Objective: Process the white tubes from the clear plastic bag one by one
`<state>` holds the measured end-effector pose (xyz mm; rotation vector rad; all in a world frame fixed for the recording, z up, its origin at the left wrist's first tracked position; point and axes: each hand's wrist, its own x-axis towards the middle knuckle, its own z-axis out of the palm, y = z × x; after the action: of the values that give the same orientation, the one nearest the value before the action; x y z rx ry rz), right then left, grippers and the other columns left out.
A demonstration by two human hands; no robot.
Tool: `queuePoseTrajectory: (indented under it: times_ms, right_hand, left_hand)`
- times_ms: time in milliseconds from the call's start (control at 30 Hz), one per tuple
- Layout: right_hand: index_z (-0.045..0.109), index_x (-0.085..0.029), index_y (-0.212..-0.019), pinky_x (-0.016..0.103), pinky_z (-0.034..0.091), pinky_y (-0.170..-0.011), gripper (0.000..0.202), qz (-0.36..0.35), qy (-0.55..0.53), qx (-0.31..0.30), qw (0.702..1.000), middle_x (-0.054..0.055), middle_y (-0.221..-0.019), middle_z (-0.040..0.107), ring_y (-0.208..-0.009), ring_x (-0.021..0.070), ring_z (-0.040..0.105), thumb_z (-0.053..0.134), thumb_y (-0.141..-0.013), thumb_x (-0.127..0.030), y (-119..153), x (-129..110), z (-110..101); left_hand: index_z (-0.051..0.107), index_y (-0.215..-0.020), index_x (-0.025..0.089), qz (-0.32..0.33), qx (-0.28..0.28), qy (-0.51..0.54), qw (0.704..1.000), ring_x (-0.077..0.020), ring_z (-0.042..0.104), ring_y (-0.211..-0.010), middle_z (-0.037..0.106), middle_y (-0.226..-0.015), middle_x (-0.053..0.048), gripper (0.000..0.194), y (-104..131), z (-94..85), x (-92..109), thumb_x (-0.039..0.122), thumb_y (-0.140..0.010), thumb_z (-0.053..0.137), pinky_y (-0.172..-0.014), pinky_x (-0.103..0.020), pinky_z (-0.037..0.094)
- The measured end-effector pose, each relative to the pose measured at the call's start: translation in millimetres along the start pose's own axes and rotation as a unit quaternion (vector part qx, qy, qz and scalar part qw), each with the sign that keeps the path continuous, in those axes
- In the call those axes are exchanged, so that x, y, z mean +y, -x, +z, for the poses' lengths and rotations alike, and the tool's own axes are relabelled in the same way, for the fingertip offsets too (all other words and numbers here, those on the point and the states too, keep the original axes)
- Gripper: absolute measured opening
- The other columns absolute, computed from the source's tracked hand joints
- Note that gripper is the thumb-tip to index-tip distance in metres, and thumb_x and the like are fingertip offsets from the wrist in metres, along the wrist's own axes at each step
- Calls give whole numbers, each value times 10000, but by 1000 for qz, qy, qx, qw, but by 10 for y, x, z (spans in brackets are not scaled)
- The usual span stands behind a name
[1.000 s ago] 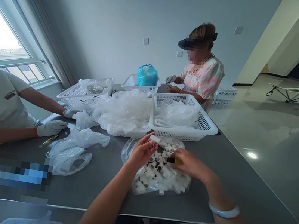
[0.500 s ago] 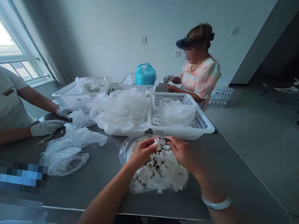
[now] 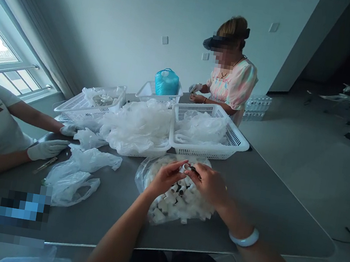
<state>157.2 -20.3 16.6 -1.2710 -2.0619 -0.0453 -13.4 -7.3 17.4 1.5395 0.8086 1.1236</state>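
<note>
Between thumb and fingers, my left hand (image 3: 165,178) grips a white plastic pipe fitting (image 3: 185,168), its round opening facing me. My right hand (image 3: 211,184) is closed around a small dark tool (image 3: 196,173), whose tip is up against the fitting; my fingers hide most of it, so its kind is unclear. Below both hands, a heap of white pipe fittings (image 3: 163,204) lies in and on a clear plastic bag (image 3: 142,174) on the dark table (image 3: 107,222).
Beyond my hands stand a white basket (image 3: 208,153) with plastic bags, a heap of clear bags (image 3: 139,125), and a blue bag (image 3: 166,83) in another basket. At left, a co-worker's gloved hand (image 3: 46,149) rests near crumpled bags (image 3: 70,185). Another person (image 3: 229,82) works across the table.
The fitting has turned so its opening shows, and my right hand has moved in closer with the dark tool at it. The whole view has shifted slightly.
</note>
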Motion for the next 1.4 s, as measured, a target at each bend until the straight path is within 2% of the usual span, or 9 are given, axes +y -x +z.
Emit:
queuePoseTrajectory:
  times_ms: [133, 300, 433, 600, 767, 967, 1067, 1200, 1400]
  right_hand:
    - [501, -201, -686, 246, 309, -516, 488, -5, 19, 14, 1000, 27, -616, 573, -588, 148, 563, 253, -925, -546, 19, -1, 14]
    - [498, -199, -632, 251, 278, -486, 498, -9, 23, 17, 1000, 21, -558, 543, -516, 132, 524, 256, -939, -507, 29, -34, 11]
    - [513, -198, -623, 255, 280, -493, 479, -15, 28, 20, 999, 21, -556, 550, -518, 131, 525, 278, -948, -459, 41, -49, 28]
    - [529, -196, -690, 253, 321, -537, 459, -14, 43, 46, 998, 36, -627, 587, -611, 147, 565, 279, -941, -488, 39, -22, 55]
    - [515, -195, -709, 254, 331, -555, 449, -15, 47, 32, 998, 42, -653, 590, -641, 156, 575, 269, -942, -488, 36, -6, 80]
    - [504, -193, -720, 255, 330, -554, 431, -18, 58, 39, 997, 33, -644, 587, -622, 156, 574, 264, -949, -469, 34, 7, 90]
    - [508, -189, -731, 256, 333, -566, 427, -21, 62, 43, 997, 35, -655, 594, -637, 159, 577, 268, -950, -466, 31, 10, 88]
    - [506, -185, -719, 254, 328, -569, 436, -27, 73, 47, 996, 36, -648, 587, -643, 158, 573, 256, -955, -452, 28, 1, 80]
    - [503, -183, -709, 247, 312, -561, 447, -30, 67, 54, 996, 28, -635, 579, -617, 144, 560, 245, -959, -450, 24, -14, 73]
  left_hand:
    - [678, -1062, 235, 45, 15, -61, 997, -93, 447, -575, 603, -764, -19, 395, -8, 3, -10, 261, -671, 729, -521, -210, 388]
    - [689, -1033, 258, 83, 29, -117, 989, -112, 498, -601, 647, -825, -43, 354, 1, 17, -9, 242, -681, 718, -572, -227, 440]
    - [693, -1022, 250, 92, 46, -116, 988, -116, 518, -614, 648, -836, -50, 335, 2, 28, -36, 253, -687, 711, -583, -227, 453]
    - [697, -1008, 248, 88, 50, -101, 990, -118, 524, -614, 639, -805, -41, 342, -8, 37, -58, 213, -669, 722, -593, -234, 457]
    - [691, -1017, 248, 86, 46, -108, 989, -117, 539, -632, 646, -877, -54, 344, 6, 36, -14, 198, -677, 711, -622, -246, 464]
    - [620, -1145, 248, 105, 7, -147, 984, -142, 574, -754, 627, -1042, -95, 374, 37, 11, 29, 244, -770, 623, -659, -250, 478]
    - [619, -1145, 243, 110, 9, -149, 983, -141, 584, -768, 614, -1072, -103, 357, 35, 8, 3, 232, -788, 603, -687, -256, 490]
    - [634, -1111, 233, 124, 27, -157, 979, -141, 591, -752, 625, -1001, -88, 339, 15, 7, -72, 241, -772, 632, -682, -260, 502]
    - [607, -1125, 207, 185, 32, -202, 961, -127, 589, -725, 619, -887, -62, 344, -4, -16, -160, 278, -789, 627, -638, -244, 514]
